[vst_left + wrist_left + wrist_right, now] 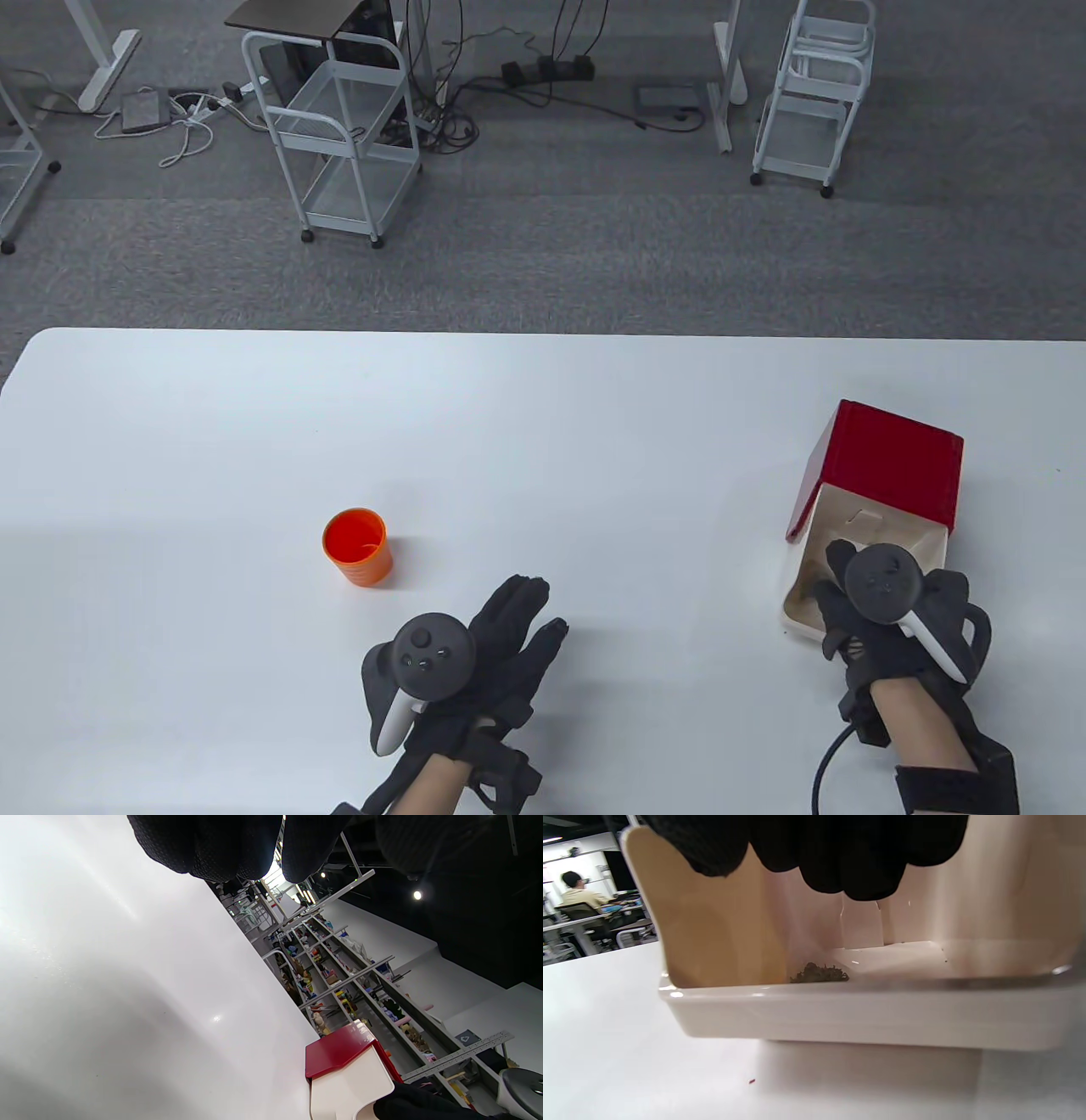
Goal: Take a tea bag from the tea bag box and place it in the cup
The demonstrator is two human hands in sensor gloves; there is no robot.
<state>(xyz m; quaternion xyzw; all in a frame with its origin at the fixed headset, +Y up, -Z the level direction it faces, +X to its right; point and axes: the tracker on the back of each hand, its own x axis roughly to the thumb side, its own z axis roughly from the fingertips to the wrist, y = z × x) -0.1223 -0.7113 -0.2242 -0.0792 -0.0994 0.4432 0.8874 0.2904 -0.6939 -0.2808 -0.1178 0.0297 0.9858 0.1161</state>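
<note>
The red tea bag box (891, 463) lies at the table's right, its cream open end (874, 531) facing me. My right hand (836, 586) hangs over that opening, fingers (840, 861) just inside the box's front rim (840, 1014), holding nothing. A small dark green clump (819, 973) lies on the box floor behind the rim. The orange cup (357, 548) stands upright at centre left. My left hand (526, 607) rests on the table to the right of the cup, fingers stretched out, empty. The box (339, 1048) also shows in the left wrist view.
The white table (543, 424) spreads wide between the cup and the box. Beyond its far edge are grey carpet, white wire carts (339, 127) and cables on the floor.
</note>
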